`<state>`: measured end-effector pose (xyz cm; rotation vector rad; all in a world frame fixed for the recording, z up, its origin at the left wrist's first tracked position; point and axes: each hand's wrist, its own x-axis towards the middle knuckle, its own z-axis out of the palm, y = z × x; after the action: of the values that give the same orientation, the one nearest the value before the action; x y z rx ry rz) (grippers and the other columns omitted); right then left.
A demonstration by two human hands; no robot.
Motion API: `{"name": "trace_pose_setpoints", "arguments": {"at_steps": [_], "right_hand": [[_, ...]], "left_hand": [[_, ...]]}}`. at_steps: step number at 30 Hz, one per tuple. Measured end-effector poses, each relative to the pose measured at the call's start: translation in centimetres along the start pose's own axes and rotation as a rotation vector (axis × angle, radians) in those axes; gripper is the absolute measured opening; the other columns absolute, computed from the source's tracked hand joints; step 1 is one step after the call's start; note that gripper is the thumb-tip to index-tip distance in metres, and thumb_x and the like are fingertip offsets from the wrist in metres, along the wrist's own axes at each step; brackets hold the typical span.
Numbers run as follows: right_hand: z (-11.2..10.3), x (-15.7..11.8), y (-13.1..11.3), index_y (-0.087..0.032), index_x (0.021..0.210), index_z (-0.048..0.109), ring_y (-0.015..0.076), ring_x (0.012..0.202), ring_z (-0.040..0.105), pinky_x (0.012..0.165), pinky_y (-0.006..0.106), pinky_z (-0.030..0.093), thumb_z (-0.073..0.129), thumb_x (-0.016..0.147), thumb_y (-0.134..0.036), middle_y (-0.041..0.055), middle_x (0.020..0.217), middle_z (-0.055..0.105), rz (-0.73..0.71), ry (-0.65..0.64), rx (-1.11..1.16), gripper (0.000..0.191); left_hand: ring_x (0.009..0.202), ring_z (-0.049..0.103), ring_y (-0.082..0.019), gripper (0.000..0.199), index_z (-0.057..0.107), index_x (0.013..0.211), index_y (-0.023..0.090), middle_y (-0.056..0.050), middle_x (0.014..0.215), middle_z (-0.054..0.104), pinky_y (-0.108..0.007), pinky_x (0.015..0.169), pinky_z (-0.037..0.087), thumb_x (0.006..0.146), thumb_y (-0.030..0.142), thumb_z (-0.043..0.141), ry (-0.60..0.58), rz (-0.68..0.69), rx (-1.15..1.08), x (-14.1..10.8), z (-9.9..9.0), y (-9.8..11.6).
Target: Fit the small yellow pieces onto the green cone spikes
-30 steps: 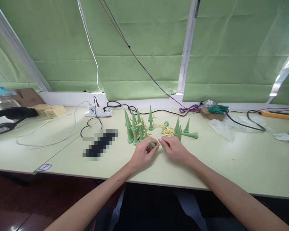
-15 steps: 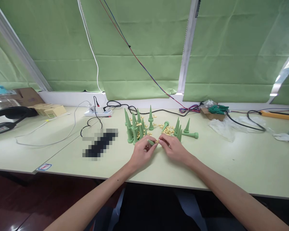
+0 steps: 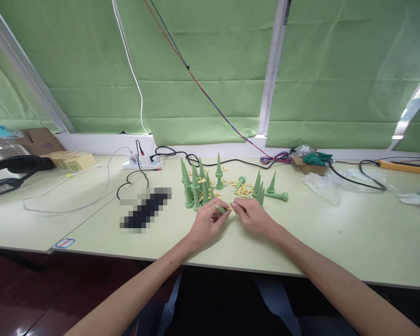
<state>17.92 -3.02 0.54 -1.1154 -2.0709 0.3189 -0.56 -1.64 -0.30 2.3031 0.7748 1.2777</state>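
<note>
My left hand (image 3: 210, 221) is closed around a green plastic plant-watering spike (image 3: 221, 210), partly hidden by the fingers. My right hand (image 3: 254, 217) pinches a small yellow piece (image 3: 231, 206) right by the spike's end; the fingertips hide most of it. Behind my left hand stands a cluster of green spikes (image 3: 196, 184). A taller stacked spike (image 3: 219, 170) is upright a little farther back. More upright spikes (image 3: 259, 186) are beyond my right hand, with one spike (image 3: 278, 196) lying on its side. Loose yellow pieces (image 3: 245, 190) are heaped between the groups.
A power strip (image 3: 143, 162) with black cables is at the back left. Headphones (image 3: 17, 170) and small boxes (image 3: 75, 161) lie at far left. A cardboard box (image 3: 310, 167) with green material and clear plastic bags (image 3: 322, 186) sits at the back right.
Both hands have shifted very slightly, and the spike in my left hand has tilted or turned a little. The spikes and pieces on the table have not moved.
</note>
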Motion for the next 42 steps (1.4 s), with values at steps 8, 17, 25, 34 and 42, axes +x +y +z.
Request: {"name": "trace_pose_setpoints", "arguments": {"at_steps": [8,17,25,34,42], "right_hand": [[-0.11,0.1,-0.55,-0.02,0.076,0.046,0.0129,0.062,0.047,0.061,0.026,0.033,0.041,0.099,-0.026,-0.0016,0.069,0.053,0.025,0.042,0.06,0.025],[-0.14,0.02,-0.56,-0.02,0.085,0.052,0.013,0.065,0.05,0.063,0.026,0.036,0.043,0.098,-0.024,-0.0017,0.071,0.054,-0.046,0.046,0.101,0.017],[-0.09,0.01,-0.49,-0.02,0.083,0.051,0.0142,0.065,0.049,0.063,0.026,0.035,0.042,0.098,-0.025,-0.0005,0.071,0.054,-0.061,0.051,0.092,0.019],[-0.18,0.0,-0.41,-0.02,0.081,0.051,0.0139,0.064,0.049,0.063,0.026,0.036,0.042,0.098,-0.026,-0.0002,0.072,0.055,-0.064,0.03,0.097,0.021],[-0.11,-0.08,-0.26,-0.02,0.08,0.051,0.014,0.065,0.05,0.064,0.026,0.036,0.04,0.099,-0.027,-0.0003,0.071,0.055,-0.054,0.012,0.085,0.024]], "left_hand": [[0.071,0.056,-0.012,0.007,0.063,0.091,0.019,-0.004,0.087,0.057,-0.021,0.051,0.044,0.091,0.02,0.056,0.027,-0.005,0.008,0.04,0.03,-0.04],[0.067,0.049,-0.011,0.009,0.061,0.093,0.02,-0.002,0.082,0.054,-0.022,0.051,0.037,0.092,0.015,0.054,0.061,0.131,0.1,-0.05,-0.1,-0.2],[0.062,0.044,-0.01,0.009,0.06,0.091,0.019,-0.002,0.081,0.052,-0.023,0.052,0.035,0.092,0.014,0.052,0.057,0.142,0.116,-0.23,-0.04,-0.34],[0.063,0.043,-0.011,0.01,0.059,0.089,0.019,-0.002,0.077,0.05,-0.024,0.051,0.033,0.092,0.014,0.051,0.027,0.138,0.111,-0.25,-0.1,0.0],[0.064,0.043,-0.011,0.01,0.058,0.088,0.018,-0.001,0.075,0.048,-0.023,0.051,0.034,0.092,0.013,0.051,0.018,0.161,0.13,-0.31,-0.08,-0.16]]}}
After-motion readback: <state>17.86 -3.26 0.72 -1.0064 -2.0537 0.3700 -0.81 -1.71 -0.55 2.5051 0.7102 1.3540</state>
